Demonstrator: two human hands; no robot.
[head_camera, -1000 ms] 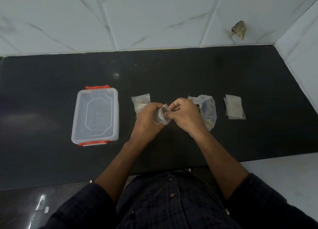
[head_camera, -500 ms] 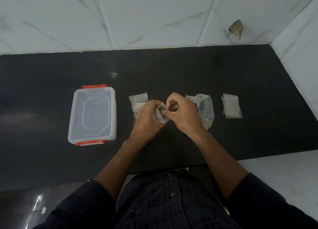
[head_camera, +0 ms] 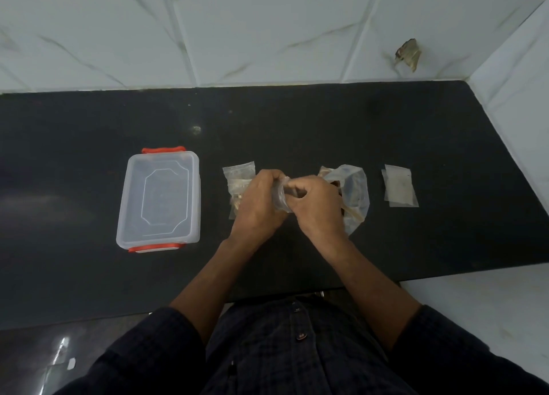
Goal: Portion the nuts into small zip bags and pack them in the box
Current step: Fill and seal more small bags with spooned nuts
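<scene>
The lidded box point(head_camera: 159, 198) with red clips lies on the black counter point(head_camera: 297, 121), the landmark here. Just right of it lies a filled zip bag point(head_camera: 237, 178), partly under the left hand point(head_camera: 255, 204). That hand's fingers curl round a small zip bag point(head_camera: 279, 198) held above the counter, well right of the box; the right hand point(head_camera: 319, 207) pinches its top edge. The film looks thin, limp and slippery, so a grip at the stiffer zip strip likely serves best. Farther right sits the nut bag point(head_camera: 353, 198), soft and shifting, then flat empty bags point(head_camera: 399, 189), feather-light.
</scene>
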